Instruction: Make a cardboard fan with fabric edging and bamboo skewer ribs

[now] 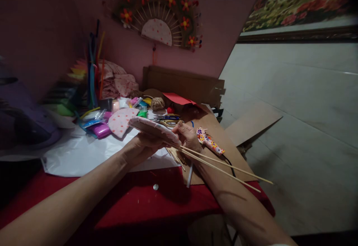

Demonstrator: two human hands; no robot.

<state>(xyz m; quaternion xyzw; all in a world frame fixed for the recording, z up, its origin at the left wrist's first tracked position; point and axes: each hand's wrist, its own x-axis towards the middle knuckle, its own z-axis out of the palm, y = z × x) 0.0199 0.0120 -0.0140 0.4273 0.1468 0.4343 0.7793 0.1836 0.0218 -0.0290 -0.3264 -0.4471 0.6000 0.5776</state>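
Counter [125, 197], red-covered: one; carries everything below, some of it held above.
Cardboard sheet [220, 136]: one, flat along the counter's right edge.
Left hand [144, 147]: fingers closed on the spotted panel from beneath.
Right hand [188, 136]: fingers narrow, at the panel's right end; whether they grip it cannot be told.
Thin sticks [223, 164]: long, meeting the panel's right end, passing over the right forearm. Likely hazard: a bump from that forearm could lever them askew or loose; whether they are fixed is unclear.
Spotted panel [155, 133]: one, raised above the counter's middle. Likely hazard: uneven hold could twist it. Brown face towards the wearer; long axis slanting from far left to near right. The sticks point to the counter's near right corner.
Flower-patterned tool [209, 143]: one, corded, on cardboard; its cord might snag the stick ends.
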